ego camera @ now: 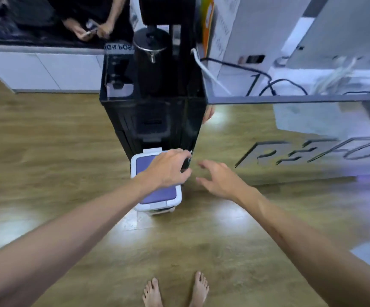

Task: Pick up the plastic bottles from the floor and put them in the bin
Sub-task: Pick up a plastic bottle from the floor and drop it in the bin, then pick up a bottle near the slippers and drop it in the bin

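Your left hand (168,168) reaches out over the bin (157,196), fingers loosely bent, holding nothing. The bin, white with a purple lid, stands on the wooden floor (57,151) against a tall black machine (153,107). Just to the right, your right hand (219,178) hangs spread wide and empty. No bottle shows.

Both bare arms reach forward, nearly meeting. The left hand (168,168) is held palm down with its fingers loosely curved; just beside it, the right hand (218,179) spreads relaxed fingers (neither grips anything). Bare feet (175,290) stand below.
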